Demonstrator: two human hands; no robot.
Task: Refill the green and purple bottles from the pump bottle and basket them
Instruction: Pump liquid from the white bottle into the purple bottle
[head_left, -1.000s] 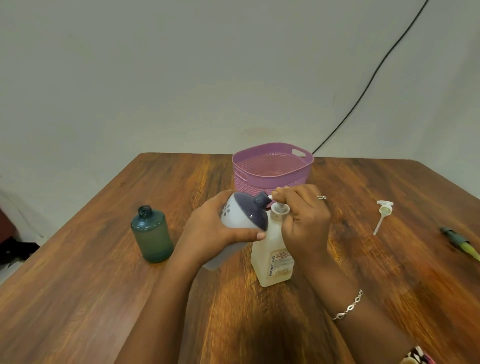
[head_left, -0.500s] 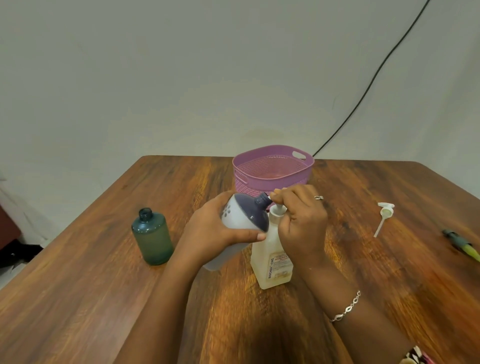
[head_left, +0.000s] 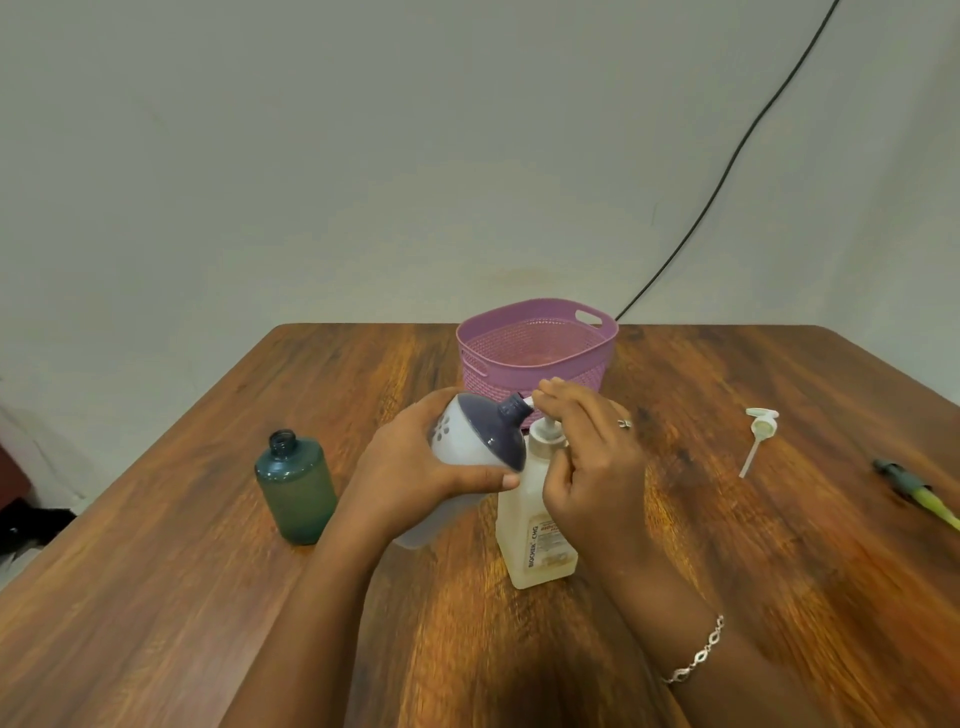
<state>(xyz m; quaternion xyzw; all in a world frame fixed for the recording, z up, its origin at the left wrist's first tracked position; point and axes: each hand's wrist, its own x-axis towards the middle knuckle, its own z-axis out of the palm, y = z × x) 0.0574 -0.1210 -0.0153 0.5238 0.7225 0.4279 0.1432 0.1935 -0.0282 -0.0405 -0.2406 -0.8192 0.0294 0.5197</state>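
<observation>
My left hand (head_left: 415, 467) grips the purple bottle (head_left: 480, 436), a white body with a dark purple shoulder, tilted so its open neck points right at the pump nozzle. Beside it the pump bottle (head_left: 535, 530), translucent with a label, stands on the table. My right hand (head_left: 592, 457) rests on the pump head, fingers curled over it. At the left the green bottle (head_left: 296, 488) stands upright and uncapped, apart from both hands. The purple basket (head_left: 537, 345) sits behind the hands, with nothing visible inside.
A white pump cap with a tube (head_left: 758, 434) lies on the wooden table (head_left: 779, 545) to the right. A green-tipped sprayer piece (head_left: 919, 493) lies near the right edge. A black cable (head_left: 727, 166) runs down the wall behind the basket.
The right hand has lifted slightly and the pump head has risen, showing more of its stem. The purple bottle stays tilted against the nozzle.
</observation>
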